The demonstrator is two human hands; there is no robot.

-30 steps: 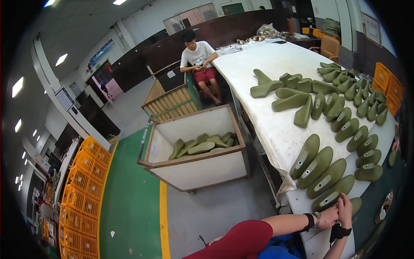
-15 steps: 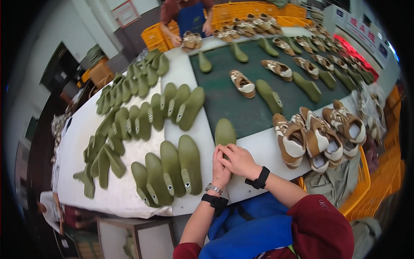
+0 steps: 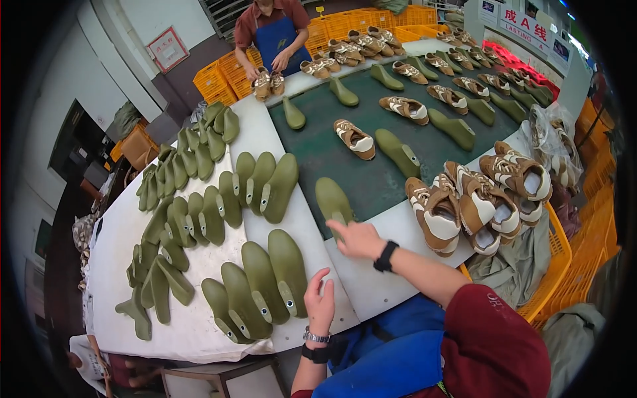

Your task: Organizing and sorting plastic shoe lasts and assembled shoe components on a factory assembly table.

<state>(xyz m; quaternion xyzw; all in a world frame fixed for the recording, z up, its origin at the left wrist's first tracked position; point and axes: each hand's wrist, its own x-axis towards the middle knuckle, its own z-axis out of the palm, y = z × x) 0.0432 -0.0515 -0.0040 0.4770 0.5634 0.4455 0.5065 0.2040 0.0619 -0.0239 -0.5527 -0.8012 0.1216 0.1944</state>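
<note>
1. The right grip (image 3: 363,240) has its index finger stretched out, fingertips at the near end of a green shoe last (image 3: 333,198); whether they close round it, I cannot tell
2. That last lies at the near left corner of the dark green surface (image 3: 318,149), its rounded end pointing away from the person
3. The left grip (image 3: 320,305) is empty, fingers loosely parted and raised, just beside a row of four lasts (image 3: 260,282)
4. Those four slant side by side on the white desk (image 3: 371,282); more lasts (image 3: 206,209) stand and lie in rows beyond them, many on a white cloth (image 3: 119,255)
5. Brown and white shoes (image 3: 464,205) crowd the desk's near right edge, while single shoes and lasts are spread across the dark green surface
6. At the far side, a co-worker in a blue apron (image 3: 275,41) touches a pair of shoes (image 3: 267,84), with orange crates (image 3: 232,79) behind
7. A framed notice (image 3: 167,50) hangs on the wall
</note>
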